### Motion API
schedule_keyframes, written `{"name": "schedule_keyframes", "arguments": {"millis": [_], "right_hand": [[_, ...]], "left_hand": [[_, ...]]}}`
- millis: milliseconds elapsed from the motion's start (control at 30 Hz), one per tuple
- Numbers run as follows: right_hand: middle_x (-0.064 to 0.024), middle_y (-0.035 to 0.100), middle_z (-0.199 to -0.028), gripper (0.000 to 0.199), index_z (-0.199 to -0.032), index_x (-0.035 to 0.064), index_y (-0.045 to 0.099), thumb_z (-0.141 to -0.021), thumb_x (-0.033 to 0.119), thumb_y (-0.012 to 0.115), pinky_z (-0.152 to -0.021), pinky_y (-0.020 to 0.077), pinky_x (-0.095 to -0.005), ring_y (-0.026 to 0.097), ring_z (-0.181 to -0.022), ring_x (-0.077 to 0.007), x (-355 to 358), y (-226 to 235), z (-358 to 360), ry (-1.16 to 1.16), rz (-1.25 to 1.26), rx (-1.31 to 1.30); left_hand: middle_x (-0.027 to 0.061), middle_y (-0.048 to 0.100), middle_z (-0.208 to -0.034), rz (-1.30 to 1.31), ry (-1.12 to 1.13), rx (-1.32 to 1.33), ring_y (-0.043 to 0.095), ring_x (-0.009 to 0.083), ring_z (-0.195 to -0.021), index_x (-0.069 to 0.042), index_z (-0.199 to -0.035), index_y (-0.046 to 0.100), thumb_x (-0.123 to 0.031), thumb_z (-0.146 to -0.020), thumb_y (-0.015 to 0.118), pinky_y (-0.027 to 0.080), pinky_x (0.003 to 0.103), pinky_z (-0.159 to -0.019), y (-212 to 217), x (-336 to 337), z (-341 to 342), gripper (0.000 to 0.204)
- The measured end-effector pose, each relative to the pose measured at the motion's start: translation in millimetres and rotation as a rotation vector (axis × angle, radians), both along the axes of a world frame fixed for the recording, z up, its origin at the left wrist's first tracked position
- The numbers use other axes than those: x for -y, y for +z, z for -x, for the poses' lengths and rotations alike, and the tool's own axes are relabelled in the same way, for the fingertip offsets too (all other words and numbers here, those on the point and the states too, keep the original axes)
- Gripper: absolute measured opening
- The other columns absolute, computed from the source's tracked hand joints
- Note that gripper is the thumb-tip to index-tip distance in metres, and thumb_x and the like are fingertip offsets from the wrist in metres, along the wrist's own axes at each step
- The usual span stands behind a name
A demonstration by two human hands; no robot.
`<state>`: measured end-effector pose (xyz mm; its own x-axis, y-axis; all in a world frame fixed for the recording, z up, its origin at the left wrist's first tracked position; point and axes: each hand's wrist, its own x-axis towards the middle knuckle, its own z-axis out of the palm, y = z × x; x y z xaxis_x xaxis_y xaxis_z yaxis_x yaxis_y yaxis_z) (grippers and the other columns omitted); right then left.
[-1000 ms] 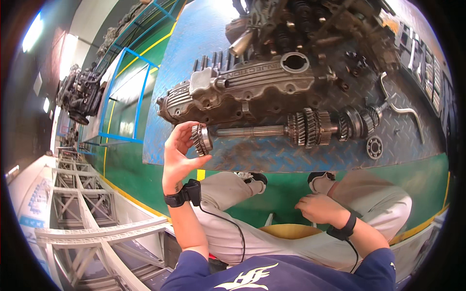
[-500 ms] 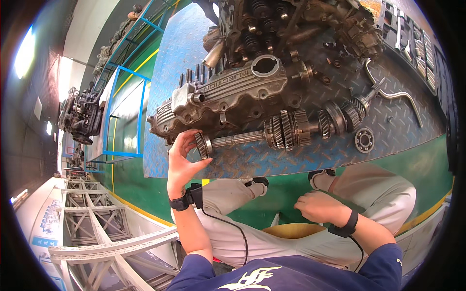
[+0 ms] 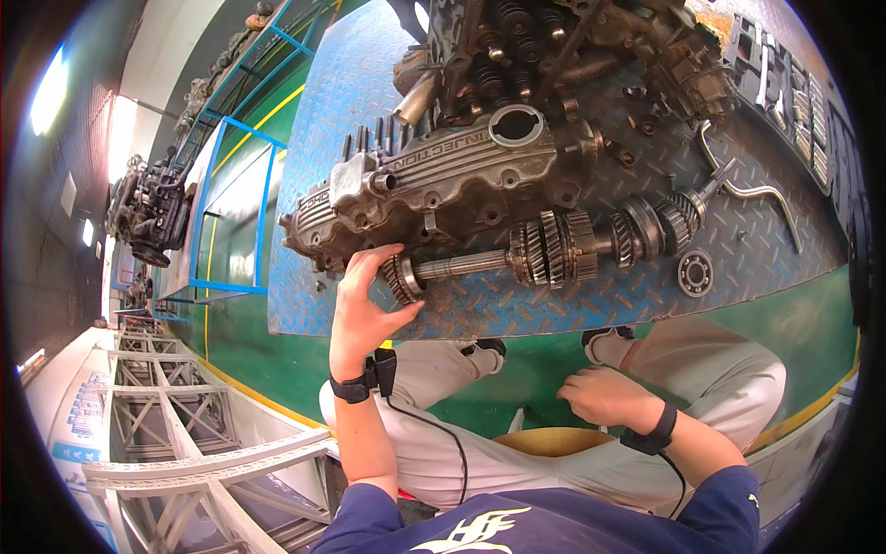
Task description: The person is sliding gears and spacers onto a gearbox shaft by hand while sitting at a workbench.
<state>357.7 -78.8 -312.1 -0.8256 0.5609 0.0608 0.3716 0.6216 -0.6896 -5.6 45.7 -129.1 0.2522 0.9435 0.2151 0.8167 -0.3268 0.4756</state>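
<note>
My left hand (image 3: 363, 309) grips a toothed gear (image 3: 399, 280) between thumb and fingers, at the left end of a long steel shaft (image 3: 466, 265). The shaft lies along the near side of the blue metal table. Further right it carries several larger gears (image 3: 554, 247), and more gears (image 3: 637, 231) sit toward its far right end. Whether the held gear is fully seated on the shaft, I cannot tell. Low on the right, over my lap, my right hand (image 3: 604, 395) is loosely closed, with nothing visible in it.
A ribbed metal engine cover (image 3: 443, 175) lies just behind the shaft, with a dirty engine block (image 3: 517, 55) beyond. A ball bearing (image 3: 695, 258) lies near the table's front edge. Further right are a bent metal bar (image 3: 780, 198) and a tray of sockets and wrenches (image 3: 783, 92).
My left hand and the gear have shifted slightly right, toward the shaft's larger gears. The whole view has also moved a little. My right hand stays where it was.
</note>
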Motion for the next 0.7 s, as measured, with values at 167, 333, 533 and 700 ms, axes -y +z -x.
{"name": "schedule_keyframes", "arguments": {"millis": [167,333,533,700], "right_hand": [[-0.0116,0.075,-0.103,0.020,-0.108,0.0054,0.076,-0.092,0.011,0.066,-0.082,0.0592,-0.0463,0.072,-0.093,-0.0351,-2.0,0.2,-3.2,0.040,0.024,0.104],[-0.0148,0.073,-0.100,0.022,-0.107,0.0028,0.073,-0.087,0.009,0.066,-0.086,0.0584,-0.0486,0.073,-0.098,-0.0381,-3.3,14.4,-1.7,-0.006,0.085,0.058],[-0.0134,0.076,-0.108,0.024,-0.114,0.0054,0.076,-0.093,0.011,0.067,-0.085,0.0607,-0.0486,0.074,-0.100,-0.0373,-4.7,18.3,2.2,0.001,0.112,0.112],[-0.0134,0.077,-0.110,0.025,-0.116,0.0071,0.076,-0.093,0.006,0.068,-0.093,0.0590,-0.0477,0.074,-0.104,-0.0363,-6.6,25.4,6.3,-0.034,0.179,0.191]], "left_hand": [[0.0154,0.075,-0.134,-0.064,-0.021,-0.002,0.069,0.0331,-0.127,-0.002,-0.134,0.072,-0.004,-0.065,0.095,0.055,0.042,-0.110,-5.8,5.1,-10.6,0.073],[0.0177,0.071,-0.137,-0.093,-0.089,0.034,0.067,0.0382,-0.129,-0.004,-0.139,0.069,-0.008,-0.069,0.094,0.054,0.045,-0.110,-6.9,4.6,-31.1,0.075],[0.0191,0.070,-0.131,-0.243,-0.154,0.044,0.066,0.0399,-0.123,-0.001,-0.136,0.068,-0.008,-0.067,0.090,0.055,0.048,-0.109,-22.2,0.9,-47.0,0.072],[0.0176,0.069,-0.126,-0.259,-0.181,0.064,0.065,0.0370,-0.122,0.001,-0.134,0.067,-0.008,-0.068,0.087,0.055,0.046,-0.108,-24.4,4.4,-59.6,0.070]]}}
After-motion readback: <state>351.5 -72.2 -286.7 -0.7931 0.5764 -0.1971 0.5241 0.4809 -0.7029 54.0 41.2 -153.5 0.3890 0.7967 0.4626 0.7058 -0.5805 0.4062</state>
